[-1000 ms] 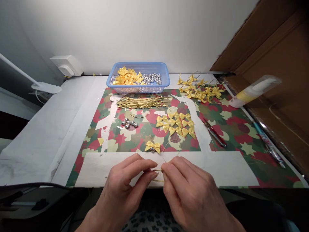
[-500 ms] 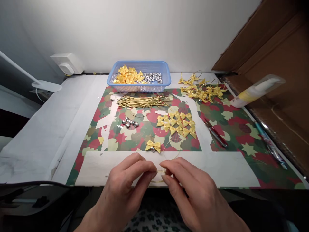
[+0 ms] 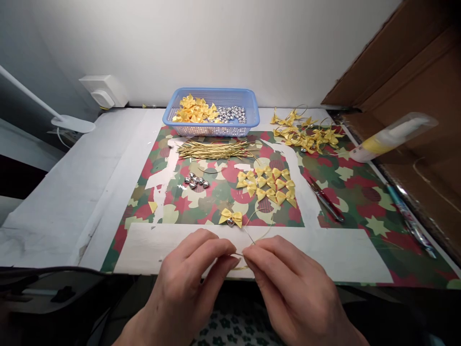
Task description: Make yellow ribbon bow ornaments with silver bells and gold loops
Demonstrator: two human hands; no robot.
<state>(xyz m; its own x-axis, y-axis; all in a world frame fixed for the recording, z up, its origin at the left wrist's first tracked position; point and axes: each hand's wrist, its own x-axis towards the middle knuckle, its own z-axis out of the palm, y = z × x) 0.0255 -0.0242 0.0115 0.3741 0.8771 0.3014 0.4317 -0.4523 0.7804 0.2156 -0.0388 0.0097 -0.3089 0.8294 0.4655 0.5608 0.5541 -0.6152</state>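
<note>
Above the white strip at the table's front edge, my left hand pinches a thin gold cord between thumb and fingertips. Facing it, my right hand pinches the same cord, and a length of it stands up past the fingers and curves away behind. Part of the cord is hidden by my fingers, so I cannot tell if it is knotted. Just beyond my hands lies a yellow ribbon bow with a small silver bell at its middle. My hands do not touch the bow.
A blue basket holds yellow bows and silver bells. Before it lie a bundle of gold cords, loose bells and rows of bows. To the right are corded bows, a red-handled tool, a glue bottle and a pen.
My hands have drawn the cord closer between the fingertips, and my right fingers have closed together on it. A cord end now stands up behind my right fingers. The view has shifted slightly.
</note>
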